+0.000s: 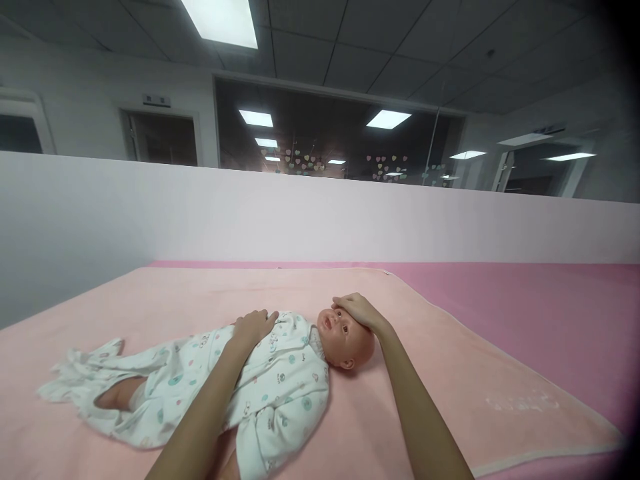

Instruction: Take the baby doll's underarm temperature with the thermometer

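A baby doll [350, 343] lies on its back across the peach blanket [440, 380], its head to the right. It wears a white patterned onesie [285, 380], with part of a leg showing through an opening at the lower left. My left hand [254, 328] rests flat on the doll's chest and belly, fingers stretched over the cloth. My right hand [357, 310] lies over the top of the doll's head and forehead, fingers laid along it. Neither hand is wrapped round anything. The doll's far arm is hidden.
Beneath the blanket a pink mat [550, 313] shows at the right and back. A white partition wall [320, 217] stands behind it and along the left. Farther off are a window [325, 133] with heart stickers, a doorway [163, 139] and ceiling lights [223, 20].
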Motion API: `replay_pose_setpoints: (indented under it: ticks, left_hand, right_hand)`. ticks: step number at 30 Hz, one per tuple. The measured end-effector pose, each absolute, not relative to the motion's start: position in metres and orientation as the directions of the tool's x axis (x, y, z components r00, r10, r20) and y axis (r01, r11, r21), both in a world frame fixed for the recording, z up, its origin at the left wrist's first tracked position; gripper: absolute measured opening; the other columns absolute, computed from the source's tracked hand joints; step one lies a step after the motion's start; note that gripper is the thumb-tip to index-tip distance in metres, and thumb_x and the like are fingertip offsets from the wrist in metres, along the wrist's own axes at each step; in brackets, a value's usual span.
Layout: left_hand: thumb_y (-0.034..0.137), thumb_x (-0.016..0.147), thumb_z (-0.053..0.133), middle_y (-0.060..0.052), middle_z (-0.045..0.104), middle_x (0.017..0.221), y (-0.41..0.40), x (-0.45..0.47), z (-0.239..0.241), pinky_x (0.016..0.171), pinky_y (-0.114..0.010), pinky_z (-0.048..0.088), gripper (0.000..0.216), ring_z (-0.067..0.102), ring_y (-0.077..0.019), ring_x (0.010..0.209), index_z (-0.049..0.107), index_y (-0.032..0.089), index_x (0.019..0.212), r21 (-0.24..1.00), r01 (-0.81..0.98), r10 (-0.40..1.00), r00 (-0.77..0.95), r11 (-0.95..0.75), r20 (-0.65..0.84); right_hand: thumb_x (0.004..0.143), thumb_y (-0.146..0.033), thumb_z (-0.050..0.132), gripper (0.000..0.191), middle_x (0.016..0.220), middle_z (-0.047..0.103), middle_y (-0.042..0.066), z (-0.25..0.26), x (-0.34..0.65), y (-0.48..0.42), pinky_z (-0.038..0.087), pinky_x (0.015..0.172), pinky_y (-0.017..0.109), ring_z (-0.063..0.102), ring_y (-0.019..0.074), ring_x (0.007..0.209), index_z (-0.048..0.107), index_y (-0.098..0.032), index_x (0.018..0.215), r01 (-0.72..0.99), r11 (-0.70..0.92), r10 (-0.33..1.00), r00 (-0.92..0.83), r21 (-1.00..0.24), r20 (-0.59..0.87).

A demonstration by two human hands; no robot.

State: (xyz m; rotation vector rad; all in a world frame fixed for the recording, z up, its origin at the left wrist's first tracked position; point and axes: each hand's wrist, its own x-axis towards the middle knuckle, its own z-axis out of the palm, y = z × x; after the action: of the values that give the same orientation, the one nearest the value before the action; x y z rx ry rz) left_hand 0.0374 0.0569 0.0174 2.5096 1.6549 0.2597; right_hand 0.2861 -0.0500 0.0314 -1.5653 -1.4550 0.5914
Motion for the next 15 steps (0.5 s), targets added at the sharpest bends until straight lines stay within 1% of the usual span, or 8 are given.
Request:
replay_pose_setpoints:
  ticks: [9,15]
  left_hand:
    - [0.053,0.080,0.020,-0.015,0.063,0.101,0.0554,0.0368,0.0183,0.080,-0.043,0.039,0.056,0.056,-0.0301,0.093,0.060,0.015,0.093,0.195,0.897,0.918,0.389,-0.398,0.080]
    - [0.053,0.080,0.020,-0.015,0.063,0.102,0.0557,0.0372,0.0181,0.080,-0.042,0.039,0.056,0.056,-0.0298,0.094,0.061,0.015,0.093,0.194,0.898,0.919,0.385,-0.394,0.085]
  right_hand:
    - [0.071,-0.047,0.045,0.036,0.057,0.052,-0.002,0.0310,0.2855,-0.0497,0.032,0.057,0.022,0.043,0.0112,0.058,0.055,-0.015,0.058,0.546,0.118,0.944,0.199,-0.830,0.265]
    - [0.071,-0.044,0.046,0.033,0.065,0.058,0.000,0.0334,0.2831,-0.0506,0.033,0.060,0.022,0.047,0.0126,0.063,0.060,-0.014,0.064,0.555,0.107,0.941,0.210,-0.825,0.264]
